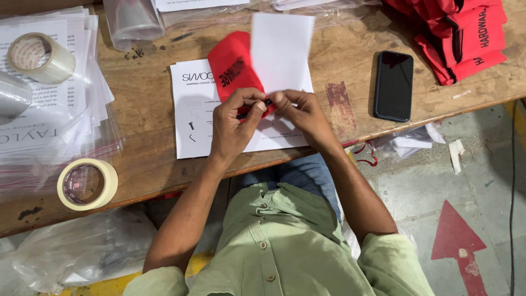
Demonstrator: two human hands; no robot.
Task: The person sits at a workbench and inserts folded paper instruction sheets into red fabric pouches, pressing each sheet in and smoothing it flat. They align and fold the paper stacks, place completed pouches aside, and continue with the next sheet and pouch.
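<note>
Worn wooden table (pixel 148 98) above a concrete floor (pixel 416 186). Left hand (pixel 234 123) and right hand (pixel 301 112), fingers pinched shut, grip the red pouch (pixel 233 68) by its black zipper end. Printed sheet (pixel 189 112) beneath the fingers; phone (pixel 393 85) right of them, tape roll (pixel 87 183) left.

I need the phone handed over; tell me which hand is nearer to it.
Right. The right hand works at the red pouch, on the side toward the black phone. The left hand is farther away, beyond the right one.
</note>
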